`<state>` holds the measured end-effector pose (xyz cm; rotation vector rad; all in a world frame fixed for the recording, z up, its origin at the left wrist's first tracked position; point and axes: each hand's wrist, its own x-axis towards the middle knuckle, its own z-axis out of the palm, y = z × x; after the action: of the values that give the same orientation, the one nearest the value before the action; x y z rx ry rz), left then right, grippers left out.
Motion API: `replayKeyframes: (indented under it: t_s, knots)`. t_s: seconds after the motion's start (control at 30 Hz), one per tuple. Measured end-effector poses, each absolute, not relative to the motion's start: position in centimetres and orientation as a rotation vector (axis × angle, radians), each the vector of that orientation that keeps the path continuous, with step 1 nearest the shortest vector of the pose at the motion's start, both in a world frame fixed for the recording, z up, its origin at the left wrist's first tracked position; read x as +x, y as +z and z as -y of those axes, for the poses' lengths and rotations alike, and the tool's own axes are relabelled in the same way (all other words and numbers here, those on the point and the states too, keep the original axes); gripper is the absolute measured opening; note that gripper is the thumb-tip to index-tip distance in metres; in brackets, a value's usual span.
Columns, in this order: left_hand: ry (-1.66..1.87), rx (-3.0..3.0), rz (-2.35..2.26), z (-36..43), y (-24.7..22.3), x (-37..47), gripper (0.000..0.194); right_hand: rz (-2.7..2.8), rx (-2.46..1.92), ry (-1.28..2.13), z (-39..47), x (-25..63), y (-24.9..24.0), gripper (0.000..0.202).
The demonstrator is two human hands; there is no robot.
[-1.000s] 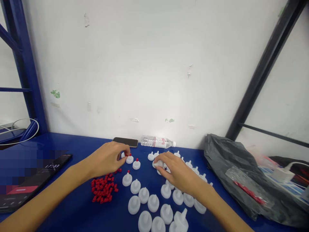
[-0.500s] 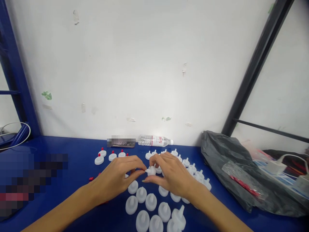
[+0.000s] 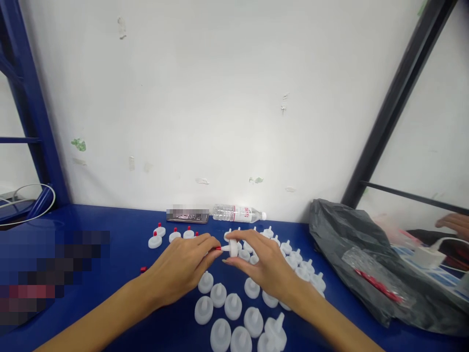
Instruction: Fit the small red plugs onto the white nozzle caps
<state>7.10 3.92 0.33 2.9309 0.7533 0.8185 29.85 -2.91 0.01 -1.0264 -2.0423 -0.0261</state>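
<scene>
Between thumb and fingers, my right hand [image 3: 262, 259] holds a white nozzle cap [image 3: 233, 248] by its round base, with its spout pointing left. My left hand [image 3: 186, 264] pinches a small red tip [image 3: 219, 248] at the end of that spout. Several white nozzle caps [image 3: 233, 306] stand on the blue table [image 3: 120, 220] below and to the right of my hands. Beyond my left hand are several white caps with red tips [image 3: 155, 240]. A loose red tip [image 3: 143, 269] lies left of my left wrist.
A phone [image 3: 187, 216] and a clear plastic bottle [image 3: 238, 213] lie near the wall. On the right are a dark plastic bag [image 3: 340, 244], a clear packet of red pieces [image 3: 379, 283] and a white plug [image 3: 425, 256]. Another person's hand [image 3: 454, 225] shows at the right edge.
The held cap has turned to show its side, and a red tip now shows at its spout. The view has shifted slightly left, and another person's hand has come into view at right.
</scene>
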Motion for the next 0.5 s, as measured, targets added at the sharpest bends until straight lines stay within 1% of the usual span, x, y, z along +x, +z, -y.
replayKeyframes:
  t_s: [0.13, 0.27, 0.4, 0.5]
  knots:
    - [0.670, 2.927, -0.758, -3.55, 0.37, 7.20, 0.038, 1.996, -0.917, -0.075, 2.93, 29.49, -0.16, 0.032]
    - [0.665, 2.921, -0.727, -3.37, 0.46, 7.21, 0.040, 1.971, -0.858, -0.077, 2.76, 29.47, -0.48, 0.035]
    - [0.724, 2.912, -0.684, -3.57, 0.32, 7.14, 0.036, 1.989, -0.786, -0.140, 2.54, 29.52, -0.71, 0.039]
    - [0.702, 2.908, -0.677, -3.73, 0.20, 7.03, 0.031, 1.994, -0.784, -0.206, 2.51, 29.40, -0.75, 0.039]
